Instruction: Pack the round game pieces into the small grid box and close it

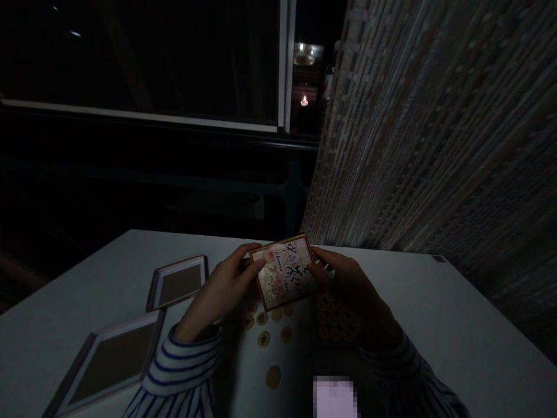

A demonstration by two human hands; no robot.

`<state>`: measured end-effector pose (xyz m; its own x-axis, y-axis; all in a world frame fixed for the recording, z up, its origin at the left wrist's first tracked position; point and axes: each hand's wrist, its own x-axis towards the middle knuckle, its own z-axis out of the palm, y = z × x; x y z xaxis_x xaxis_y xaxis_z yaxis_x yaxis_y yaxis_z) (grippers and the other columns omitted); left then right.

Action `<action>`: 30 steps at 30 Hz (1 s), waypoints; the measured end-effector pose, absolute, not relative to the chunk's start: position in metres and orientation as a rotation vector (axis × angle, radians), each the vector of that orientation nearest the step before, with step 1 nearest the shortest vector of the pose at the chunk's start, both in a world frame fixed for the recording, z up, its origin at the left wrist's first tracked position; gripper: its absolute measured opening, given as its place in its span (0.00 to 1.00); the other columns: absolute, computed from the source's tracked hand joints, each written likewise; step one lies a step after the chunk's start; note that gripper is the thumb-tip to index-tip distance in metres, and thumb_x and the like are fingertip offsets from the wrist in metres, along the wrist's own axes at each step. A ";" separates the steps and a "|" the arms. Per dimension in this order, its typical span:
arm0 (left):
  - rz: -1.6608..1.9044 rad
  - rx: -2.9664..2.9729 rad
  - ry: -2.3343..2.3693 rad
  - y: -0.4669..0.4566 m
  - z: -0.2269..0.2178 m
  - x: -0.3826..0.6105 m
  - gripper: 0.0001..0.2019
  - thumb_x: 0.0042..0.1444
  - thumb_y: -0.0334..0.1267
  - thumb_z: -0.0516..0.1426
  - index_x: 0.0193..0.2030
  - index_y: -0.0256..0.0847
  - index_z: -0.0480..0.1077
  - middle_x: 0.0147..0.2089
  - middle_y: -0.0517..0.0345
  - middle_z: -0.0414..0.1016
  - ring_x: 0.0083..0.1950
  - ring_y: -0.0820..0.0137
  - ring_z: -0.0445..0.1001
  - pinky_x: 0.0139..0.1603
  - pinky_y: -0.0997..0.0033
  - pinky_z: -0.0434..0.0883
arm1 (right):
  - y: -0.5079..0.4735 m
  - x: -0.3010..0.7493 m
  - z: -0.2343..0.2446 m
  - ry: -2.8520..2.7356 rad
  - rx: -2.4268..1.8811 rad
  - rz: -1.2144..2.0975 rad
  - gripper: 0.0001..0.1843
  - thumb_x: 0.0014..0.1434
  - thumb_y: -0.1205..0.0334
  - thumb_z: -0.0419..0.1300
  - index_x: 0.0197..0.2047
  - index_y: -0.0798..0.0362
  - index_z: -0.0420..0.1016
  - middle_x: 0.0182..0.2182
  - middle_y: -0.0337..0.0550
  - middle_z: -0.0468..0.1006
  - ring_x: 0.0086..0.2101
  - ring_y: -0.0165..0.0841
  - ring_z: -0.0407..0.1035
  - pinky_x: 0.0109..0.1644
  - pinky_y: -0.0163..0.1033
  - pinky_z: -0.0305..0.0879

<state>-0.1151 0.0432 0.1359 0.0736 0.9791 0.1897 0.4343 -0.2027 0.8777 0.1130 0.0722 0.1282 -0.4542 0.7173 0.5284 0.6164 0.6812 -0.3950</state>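
Observation:
Between my two hands a Chinese chess box (285, 278) is held up, tilted, above the table. Its printed face, with the words "Chinese chess", is turned toward me. My left hand (230, 276) grips its left edge, thumb on the face. On the right edge, my right hand (343, 276) closes with its thumb on the front. Below lie several loose round chess pieces (263, 339), some showing characters. Under my right forearm, more chess pieces (334, 319) sit close together in rows, partly in shadow.
Two shallow open trays lie on the left of the white table (435, 313): a smaller tray (178, 281) and a larger tray (115, 360). A string curtain (404, 116) hangs behind on the right. Near the front edge is a pixelated pale patch (335, 397). The room is dim.

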 end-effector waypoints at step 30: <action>0.977 2.073 1.615 0.039 0.135 -0.114 0.26 0.53 0.51 0.50 0.57 0.45 0.60 0.52 0.52 0.70 0.50 0.63 0.70 0.48 0.64 0.68 | 0.072 0.106 0.132 -2.440 -0.938 0.001 0.15 0.60 0.61 0.49 0.50 0.49 0.67 0.40 0.41 0.76 0.38 0.33 0.68 0.41 0.38 0.60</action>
<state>-0.1137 0.0387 0.1346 0.1188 0.9433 0.3098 0.7121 -0.2984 0.6355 0.1062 0.0725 0.1319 -0.6243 0.6244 0.4695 0.6242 0.7601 -0.1809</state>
